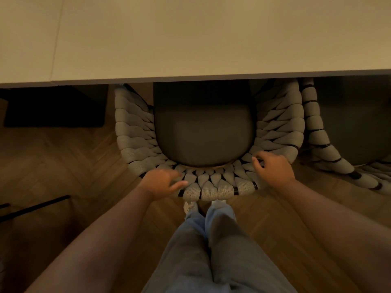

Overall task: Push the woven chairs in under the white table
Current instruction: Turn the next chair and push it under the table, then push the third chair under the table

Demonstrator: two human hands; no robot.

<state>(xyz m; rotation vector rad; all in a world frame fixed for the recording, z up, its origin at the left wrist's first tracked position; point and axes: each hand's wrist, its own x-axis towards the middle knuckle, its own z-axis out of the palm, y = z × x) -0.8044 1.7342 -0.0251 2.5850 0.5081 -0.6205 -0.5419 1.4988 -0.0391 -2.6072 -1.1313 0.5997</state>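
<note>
Under the near edge of the white table (190,39) we see the woven chair (135,132) with its front tucked beneath the top, its curved back just before us, and our left hand (163,183) and right hand (273,169) lie on that back rim, well apart. Both hands' fingers curl loosely over the thick weave; whether they truly grip it we cannot tell. The chair wears pale knitted bands on a dark frame around a grey seat cushion (204,132), and a second woven chair (317,127) stands just beside it on the right.
</note>
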